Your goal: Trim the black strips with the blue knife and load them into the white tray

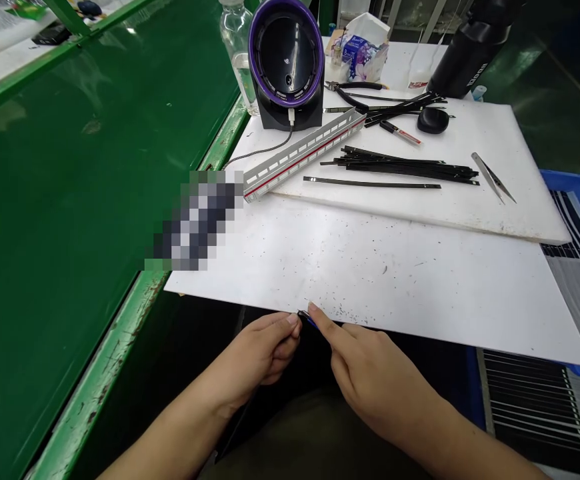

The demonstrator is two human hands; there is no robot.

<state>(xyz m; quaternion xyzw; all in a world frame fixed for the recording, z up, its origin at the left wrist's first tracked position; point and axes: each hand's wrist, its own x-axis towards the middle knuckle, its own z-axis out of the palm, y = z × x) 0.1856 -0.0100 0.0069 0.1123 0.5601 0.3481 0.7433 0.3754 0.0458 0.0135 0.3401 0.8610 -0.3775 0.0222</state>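
Observation:
My left hand (273,343) is closed in a pinch at the table's front edge; what lies between thumb and finger is mostly hidden, with only a small dark end showing. Close beside it, my right hand (360,357) is closed around a small blue-handled tool (310,320), its index finger stretched out along it. The tool's dark tip meets the left fingertips, and most of it is covered by the hand. Tiny dark scraps (343,312) are scattered over the white table board (280,267) just beyond the hands.
A thick white foam board (470,217) carries black strips (405,167), tweezers (493,177), a marker (400,132) and cutting pliers (355,87). A grey slotted channel (305,157) lies before a round purple-rimmed device (286,57). Blue crates (577,180) stand at right; a green rail (135,300) borders the left.

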